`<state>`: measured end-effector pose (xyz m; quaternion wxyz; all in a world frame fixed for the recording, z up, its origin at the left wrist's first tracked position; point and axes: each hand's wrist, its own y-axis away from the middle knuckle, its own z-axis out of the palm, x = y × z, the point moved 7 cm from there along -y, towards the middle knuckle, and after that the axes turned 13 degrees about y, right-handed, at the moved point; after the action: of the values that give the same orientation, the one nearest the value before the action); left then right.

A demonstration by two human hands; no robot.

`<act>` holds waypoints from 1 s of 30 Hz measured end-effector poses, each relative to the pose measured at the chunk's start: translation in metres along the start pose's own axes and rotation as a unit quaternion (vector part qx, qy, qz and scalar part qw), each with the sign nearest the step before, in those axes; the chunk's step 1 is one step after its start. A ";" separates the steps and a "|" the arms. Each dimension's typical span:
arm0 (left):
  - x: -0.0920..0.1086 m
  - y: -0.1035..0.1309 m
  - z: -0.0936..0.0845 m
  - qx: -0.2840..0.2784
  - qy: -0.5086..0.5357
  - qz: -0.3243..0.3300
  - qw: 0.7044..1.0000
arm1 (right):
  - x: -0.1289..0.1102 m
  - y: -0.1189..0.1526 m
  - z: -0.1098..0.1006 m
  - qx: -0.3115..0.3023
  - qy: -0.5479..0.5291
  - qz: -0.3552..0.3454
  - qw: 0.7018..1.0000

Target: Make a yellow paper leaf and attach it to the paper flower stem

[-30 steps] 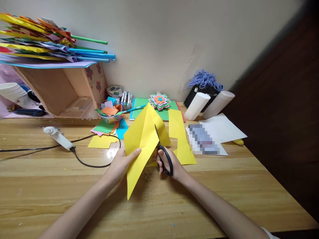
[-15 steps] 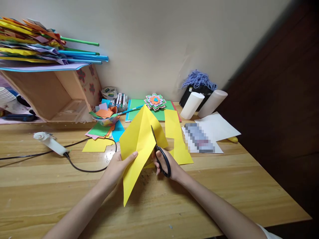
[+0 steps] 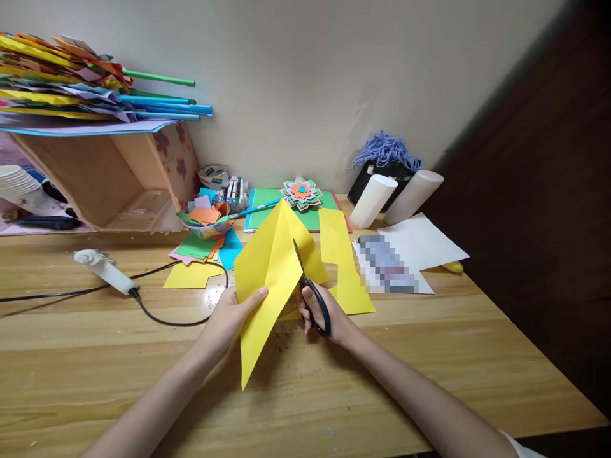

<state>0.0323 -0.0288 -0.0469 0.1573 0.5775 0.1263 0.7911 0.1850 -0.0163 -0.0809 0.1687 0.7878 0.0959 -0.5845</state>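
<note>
In the right hand (image 3: 329, 315), scissors (image 3: 310, 289), blades toward the wall.

Glue gun (image 3: 105, 272), paper flower (image 3: 301, 192), white rolls (image 3: 377, 200)

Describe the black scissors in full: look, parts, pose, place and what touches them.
The black-handled scissors have dark loop handles and slim dark metal blades. The right hand holds them, fingers through the loops. The blades point up and away from the person, almost closed, their tip against the folded yellow paper sheet, which the left hand pinches at its edge. They sit above the wooden table, not resting on it.
</note>
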 end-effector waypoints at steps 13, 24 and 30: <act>-0.003 -0.002 -0.001 -0.006 -0.009 0.006 1.000 | 0.010 -0.003 0.000 0.013 -0.010 0.024 1.000; -0.005 -0.002 -0.001 -0.013 -0.001 0.011 1.000 | 0.001 -0.002 0.000 0.002 0.003 0.028 1.000; -0.008 -0.002 0.000 -0.019 -0.032 0.005 0.999 | -0.007 -0.002 -0.005 -0.001 0.019 0.011 1.000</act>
<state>0.0343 -0.0298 -0.0545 0.1686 0.6002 0.1030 0.7751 0.1870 -0.0120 -0.0730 0.1738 0.7997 0.0911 -0.5674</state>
